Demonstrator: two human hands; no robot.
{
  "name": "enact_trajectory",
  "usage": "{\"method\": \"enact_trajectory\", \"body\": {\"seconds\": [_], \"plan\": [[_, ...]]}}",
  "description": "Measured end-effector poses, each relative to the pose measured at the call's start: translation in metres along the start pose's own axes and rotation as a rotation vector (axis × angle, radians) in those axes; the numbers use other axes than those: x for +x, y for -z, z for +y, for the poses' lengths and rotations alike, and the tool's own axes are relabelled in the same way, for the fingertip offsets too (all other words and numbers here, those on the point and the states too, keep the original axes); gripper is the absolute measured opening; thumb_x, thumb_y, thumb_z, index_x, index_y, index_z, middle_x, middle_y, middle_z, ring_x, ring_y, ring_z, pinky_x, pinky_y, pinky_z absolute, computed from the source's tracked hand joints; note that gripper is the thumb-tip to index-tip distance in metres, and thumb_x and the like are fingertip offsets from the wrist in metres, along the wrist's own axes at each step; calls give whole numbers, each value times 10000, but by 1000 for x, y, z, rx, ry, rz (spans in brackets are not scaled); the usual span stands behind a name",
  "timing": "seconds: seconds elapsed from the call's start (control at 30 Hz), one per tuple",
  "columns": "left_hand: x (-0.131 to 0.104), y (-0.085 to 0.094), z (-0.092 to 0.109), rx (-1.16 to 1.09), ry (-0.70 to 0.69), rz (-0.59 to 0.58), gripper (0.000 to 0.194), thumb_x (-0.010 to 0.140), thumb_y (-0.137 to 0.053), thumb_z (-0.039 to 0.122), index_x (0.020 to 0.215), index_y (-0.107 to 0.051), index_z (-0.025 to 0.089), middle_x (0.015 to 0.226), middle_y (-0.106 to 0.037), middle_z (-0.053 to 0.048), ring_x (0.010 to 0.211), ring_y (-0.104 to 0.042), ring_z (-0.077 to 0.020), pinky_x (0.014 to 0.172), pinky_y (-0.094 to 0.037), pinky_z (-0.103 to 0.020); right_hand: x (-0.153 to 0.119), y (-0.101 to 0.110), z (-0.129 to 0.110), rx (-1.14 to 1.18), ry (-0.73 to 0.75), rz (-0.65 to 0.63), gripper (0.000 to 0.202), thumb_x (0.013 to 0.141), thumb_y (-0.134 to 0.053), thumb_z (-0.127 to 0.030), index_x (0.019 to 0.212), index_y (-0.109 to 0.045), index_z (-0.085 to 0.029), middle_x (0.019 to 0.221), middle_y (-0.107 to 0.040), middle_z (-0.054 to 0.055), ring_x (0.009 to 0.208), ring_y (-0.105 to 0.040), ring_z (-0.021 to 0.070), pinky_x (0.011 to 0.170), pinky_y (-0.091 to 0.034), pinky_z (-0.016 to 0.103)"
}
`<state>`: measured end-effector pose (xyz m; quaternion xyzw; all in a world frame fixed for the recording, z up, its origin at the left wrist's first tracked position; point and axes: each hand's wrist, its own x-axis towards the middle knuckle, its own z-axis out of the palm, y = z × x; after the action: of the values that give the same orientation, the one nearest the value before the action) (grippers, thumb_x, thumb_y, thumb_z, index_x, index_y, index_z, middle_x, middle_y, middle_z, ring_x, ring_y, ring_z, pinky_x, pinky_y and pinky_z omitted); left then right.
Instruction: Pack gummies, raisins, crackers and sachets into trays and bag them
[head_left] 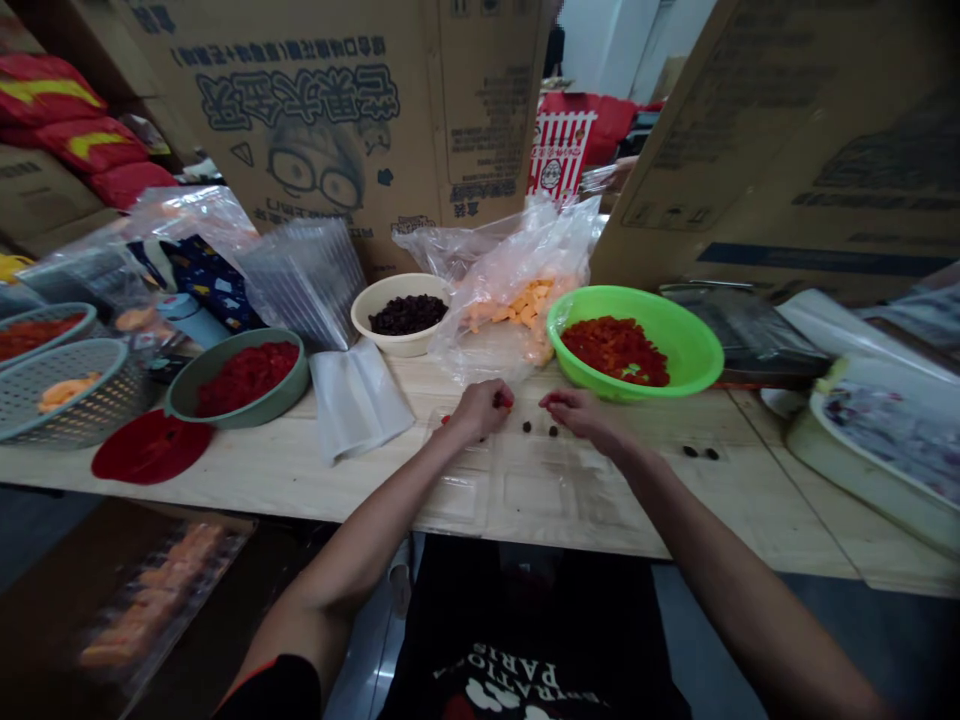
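Observation:
My left hand (pixel 484 408) is over the clear plastic trays (pixel 525 490) with its fingers curled into a pinch; a hint of red shows at the fingertips, too small to name. Facing it, my right hand (pixel 579 411) also has thumb and fingers pinched, and what they hold cannot be made out. Between and just below the hands, small dark pieces (pixel 553 431) lie in a tray. More dark pieces (pixel 700 453) sit farther right. Behind my right hand stands a bright green bowl (pixel 701 345) with red-orange chopped pieces (pixel 611 345).
A cream bowl (pixel 364 310) holds dark pieces beside a plastic bag (pixel 480 345) of orange chunks. Leftward are a grey-green bowl (pixel 289 395) of red pieces, a red lid (pixel 150 447) and baskets (pixel 112 385). A white tub (pixel 847 490) stands right. Cardboard boxes (pixel 480 100) wall the back.

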<state>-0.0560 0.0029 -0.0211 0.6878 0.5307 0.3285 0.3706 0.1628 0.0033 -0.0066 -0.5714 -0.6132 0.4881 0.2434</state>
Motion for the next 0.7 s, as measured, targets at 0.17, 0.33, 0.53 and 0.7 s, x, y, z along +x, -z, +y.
{"method": "enact_trajectory", "body": {"seconds": [0.17,0.33,0.53,0.7], "plan": [[-2,-12,3,109,-29,-75,173,640,-667,52,749,-693,185,647,-630,35,639,-547,-138,662,-406,-241,25,-18,9,-444,300,64,214,835,-481,-150,846,-695,-157,705,-666,20,653,-577,151,586,-395,224],[-6,0,-1,114,66,2,249,714,-618,64,927,-682,176,799,-709,-8,704,-617,-152,666,-438,-242,36,-36,-4,-546,359,-13,212,847,-513,-142,829,-723,-164,790,-725,44,725,-607,166,654,-396,238],[-1,8,-3,36,146,18,239,677,-604,28,870,-671,153,772,-700,-5,695,-625,-130,657,-471,-218,38,-38,-12,-666,348,-43,276,908,-470,-138,942,-743,-159,924,-759,71,823,-651,181,715,-416,240],[-1,4,-4,-94,173,-40,261,726,-578,83,973,-653,124,726,-662,15,559,-557,-92,519,-432,-191,28,-16,-8,-784,274,10,268,892,-484,-118,1063,-690,-103,1001,-744,134,860,-658,221,699,-413,268]]}}
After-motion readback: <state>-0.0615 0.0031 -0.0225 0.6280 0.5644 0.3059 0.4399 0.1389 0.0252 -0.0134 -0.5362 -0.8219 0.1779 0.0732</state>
